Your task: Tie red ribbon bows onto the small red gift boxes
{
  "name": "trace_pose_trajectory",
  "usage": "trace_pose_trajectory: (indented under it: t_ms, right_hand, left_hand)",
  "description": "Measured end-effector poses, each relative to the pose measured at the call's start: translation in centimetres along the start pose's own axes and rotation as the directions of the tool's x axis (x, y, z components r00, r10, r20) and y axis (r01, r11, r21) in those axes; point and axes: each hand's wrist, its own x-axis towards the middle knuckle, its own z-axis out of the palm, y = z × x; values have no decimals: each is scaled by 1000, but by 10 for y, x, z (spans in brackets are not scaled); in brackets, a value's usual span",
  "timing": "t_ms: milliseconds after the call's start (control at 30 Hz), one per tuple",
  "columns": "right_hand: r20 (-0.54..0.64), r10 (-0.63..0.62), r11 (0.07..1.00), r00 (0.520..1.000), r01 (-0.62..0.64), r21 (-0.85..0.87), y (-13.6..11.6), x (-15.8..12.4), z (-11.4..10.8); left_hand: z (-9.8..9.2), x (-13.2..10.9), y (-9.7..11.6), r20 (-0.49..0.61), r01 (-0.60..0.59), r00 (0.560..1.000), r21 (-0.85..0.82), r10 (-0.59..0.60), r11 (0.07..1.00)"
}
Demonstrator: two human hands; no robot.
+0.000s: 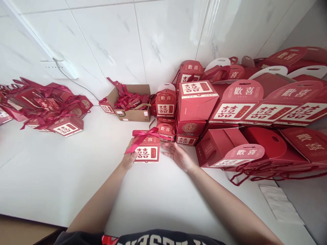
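A small red gift box (146,154) with a cream label and printed characters stands in front of me on the white table. Across its top lies a dark pink ribbon bow (146,135), one tail hanging over the left side. My left hand (129,157) grips the box at its left side, fingers partly hidden behind it. Just off the right side is my right hand (177,156), palm facing the box, fingers stretched out and holding nothing.
A cardboard box (135,114) of dark red ribbons stands by the tiled wall. Stacked red gift boxes (242,105) fill the right side, with twisted cords (255,173) in front. Ribboned boxes (66,127) sit at left. A white paper (279,204) lies right.
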Motion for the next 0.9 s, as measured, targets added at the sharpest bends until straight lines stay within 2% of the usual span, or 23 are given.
trace_pose_trajectory:
  t_ms: [133,233,367,467,533,633,700,900]
  right_hand:
    - [47,0,998,999,3,-61,-2,-2,2]
    - [74,-18,991,997,28,-134,-1,-4,3]
    - [54,-103,968,993,113,-225,2,-4,1]
    - [54,-130,952,990,140,-274,4,-3,1]
    - [75,-120,942,990,138,-307,5,-3,1]
    - [92,-105,929,990,130,-347,6,-3,2]
    - [98,-91,922,991,121,-367,6,-4,3]
    - [120,-50,904,991,96,-417,2,-6,6]
  left_hand:
    - [-3,-4,-2,112,118,988,-104,-107,987]
    - [-1,-4,-4,169,161,975,-73,-146,984]
    - [-3,5,-1,125,143,982,18,-144,990]
    - [-15,11,8,93,111,988,132,-124,985]
    - [-27,12,14,185,85,974,248,-134,965]
    - [-40,9,19,381,10,911,359,-156,933]
    - [-39,6,18,419,-15,892,399,-168,917]
    - [-18,3,18,408,11,899,350,-163,937]
